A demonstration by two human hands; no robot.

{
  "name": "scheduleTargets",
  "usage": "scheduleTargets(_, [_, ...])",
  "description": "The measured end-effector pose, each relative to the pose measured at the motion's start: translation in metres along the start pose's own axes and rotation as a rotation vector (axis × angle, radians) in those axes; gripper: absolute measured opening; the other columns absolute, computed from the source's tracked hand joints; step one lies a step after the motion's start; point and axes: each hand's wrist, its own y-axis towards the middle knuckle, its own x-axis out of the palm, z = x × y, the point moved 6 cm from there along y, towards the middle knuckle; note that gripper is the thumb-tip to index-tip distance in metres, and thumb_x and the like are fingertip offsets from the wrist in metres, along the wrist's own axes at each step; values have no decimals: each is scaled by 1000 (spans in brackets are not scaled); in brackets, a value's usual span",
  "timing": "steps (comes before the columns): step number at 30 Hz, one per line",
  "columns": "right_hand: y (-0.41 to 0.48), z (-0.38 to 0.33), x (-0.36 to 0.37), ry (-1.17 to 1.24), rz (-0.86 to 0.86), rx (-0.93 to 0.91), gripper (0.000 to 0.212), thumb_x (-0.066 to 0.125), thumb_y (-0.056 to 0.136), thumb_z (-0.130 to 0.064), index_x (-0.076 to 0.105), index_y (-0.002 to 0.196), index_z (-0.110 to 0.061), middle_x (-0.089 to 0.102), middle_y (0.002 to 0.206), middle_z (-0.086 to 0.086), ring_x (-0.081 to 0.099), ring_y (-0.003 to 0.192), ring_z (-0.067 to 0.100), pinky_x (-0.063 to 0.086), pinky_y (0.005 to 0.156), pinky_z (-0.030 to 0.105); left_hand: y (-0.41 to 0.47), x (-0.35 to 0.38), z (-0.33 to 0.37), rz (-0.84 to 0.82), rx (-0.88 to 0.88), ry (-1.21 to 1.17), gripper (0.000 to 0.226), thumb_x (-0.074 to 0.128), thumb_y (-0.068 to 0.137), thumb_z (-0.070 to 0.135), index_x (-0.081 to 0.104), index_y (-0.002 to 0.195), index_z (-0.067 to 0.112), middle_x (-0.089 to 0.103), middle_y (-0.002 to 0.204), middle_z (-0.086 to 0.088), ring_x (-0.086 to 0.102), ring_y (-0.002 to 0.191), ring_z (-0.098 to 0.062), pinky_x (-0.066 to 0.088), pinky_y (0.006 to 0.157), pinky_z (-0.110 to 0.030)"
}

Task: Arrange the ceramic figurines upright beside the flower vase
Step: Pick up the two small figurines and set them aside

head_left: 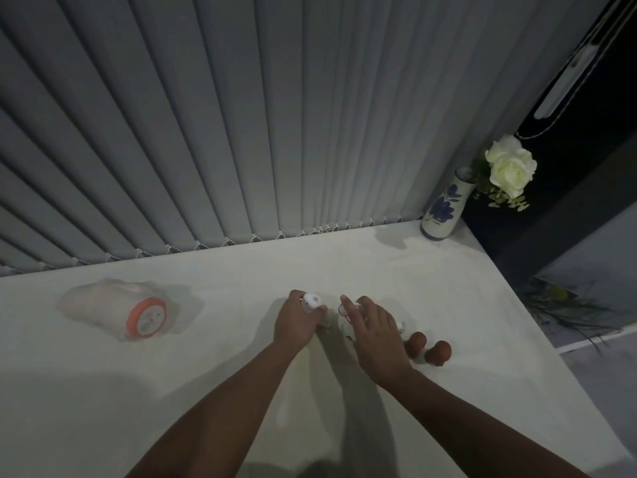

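Note:
My left hand (295, 322) is closed around a small white ceramic figurine (311, 301) near the middle of the white table (206, 391). Just to its right, my right hand (374, 334) covers a second white figurine (345, 324) with red markings, fingers curled over it. Two brown figurines (416, 342) (439, 351) lie on the table right of my right hand. The white flower vase (443, 205) with blue flowers painted on it stands at the far right corner, holding white roses (510, 165).
A plastic-wrapped package with an orange ring (146, 317) lies at the left. Grey vertical blinds (241, 132) run along the table's far edge. The table's right edge drops off to a dark area holding a plant (565, 305).

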Motion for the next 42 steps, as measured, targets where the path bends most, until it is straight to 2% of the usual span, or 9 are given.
scheduleTargets(7, [-13, 0, 6, 81, 1, 75, 91, 67, 68, 6, 32, 144, -30, 53, 135, 10, 55, 117, 31, 50, 94, 40, 4, 10, 9, -27, 71, 95, 30, 66, 79, 38, 50, 96, 19, 67, 92, -4, 64, 84, -24, 52, 76, -38])
scheduleTargets(14, [-15, 5, 1, 106, 54, 112, 88, 70, 66, 9, 40, 141, -26, 58, 128, 14, 59, 111, 32, 53, 89, 40, 6, 13, 1, -45, 69, 114, 37, 63, 83, 44, 50, 105, 18, 67, 100, -4, 64, 91, -25, 53, 83, -38])
scheduleTargets(19, [-16, 4, -4, 89, 70, 98, 89, 67, 65, 9, 39, 142, -25, 58, 125, 12, 60, 107, 30, 53, 87, 37, 5, 14, 1, -71, 110, 111, 36, 61, 86, 40, 51, 111, 17, 65, 103, -2, 60, 89, -20, 47, 78, -31])
scheduleTargets(26, [-14, 4, -8, 78, 29, 68, 86, 64, 65, 1, 36, 141, -26, 58, 130, 12, 58, 112, 31, 52, 94, 41, 4, 10, -2, -117, 167, 116, 38, 64, 88, 30, 53, 119, 11, 63, 117, -8, 59, 98, -20, 42, 81, -25])
scheduleTargets(29, [-14, -3, -11, 63, 25, 67, 84, 68, 64, -6, 36, 141, -21, 53, 138, 13, 53, 121, 34, 47, 103, 48, -3, 4, -14, -99, 117, 128, 47, 63, 88, 31, 47, 128, 11, 59, 128, -9, 58, 113, -26, 45, 93, -32])
scheduleTargets(32, [-8, -20, -17, 56, 57, 59, 83, 73, 66, -14, 37, 140, -19, 50, 141, 14, 51, 124, 35, 44, 105, 52, -11, -13, -30, -45, 76, 133, 50, 62, 89, 31, 45, 133, 16, 56, 135, -7, 58, 117, -25, 46, 101, -35])
scheduleTargets(37, [6, -62, -19, 141, 83, 6, 77, 74, 70, -17, 40, 140, -17, 45, 146, 17, 47, 128, 39, 41, 106, 54, -28, -74, -62, 122, 63, 82, 40, 60, 90, 24, 51, 128, 15, 58, 130, -8, 59, 111, -25, 46, 99, -34])
scheduleTargets(42, [21, -111, -8, 153, 53, -55, 70, 71, 70, -18, 47, 136, -16, 44, 146, 19, 48, 128, 40, 37, 107, 56, -50, -151, -101, 373, 50, 54, 27, 60, 89, 12, 58, 116, 11, 63, 116, -11, 61, 102, -27, 49, 92, -37])
